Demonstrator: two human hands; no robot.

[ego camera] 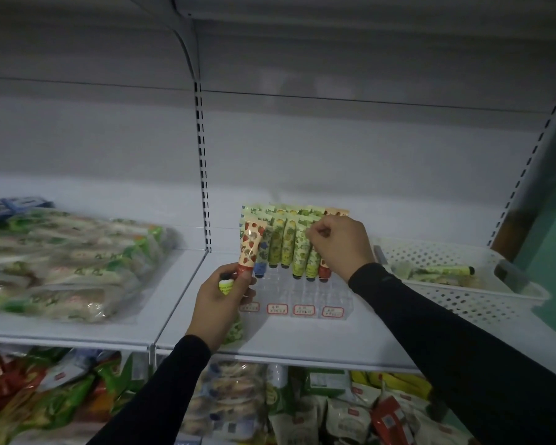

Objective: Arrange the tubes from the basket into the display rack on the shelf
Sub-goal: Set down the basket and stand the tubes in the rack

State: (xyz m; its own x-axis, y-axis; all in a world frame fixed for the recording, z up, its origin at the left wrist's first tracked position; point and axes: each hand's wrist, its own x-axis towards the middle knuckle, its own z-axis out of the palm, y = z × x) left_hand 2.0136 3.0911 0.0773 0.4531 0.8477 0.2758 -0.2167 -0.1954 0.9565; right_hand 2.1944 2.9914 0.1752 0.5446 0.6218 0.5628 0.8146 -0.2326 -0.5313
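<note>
Left hand (222,297) gripping strawberry-print tube (250,248) plus second yellow-green tube (226,285), fingers curled round both, likely keeping next tubes ready beside display rack (297,293). Right hand (341,245) reaching into rack's right side, fingers pinching top of green tube (302,248), seemingly seating it cap-down in slot. Front rack rows showing vacant. Basket (456,284) sitting on shelf (302,342) right of rack, few tubes lying inside.

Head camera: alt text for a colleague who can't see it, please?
A left hand holds strawberry-patterned and yellow-green tubes beside a clear plastic display rack on a white shelf. The right hand pinches a racked green tube; a white perforated basket sits right.
</note>
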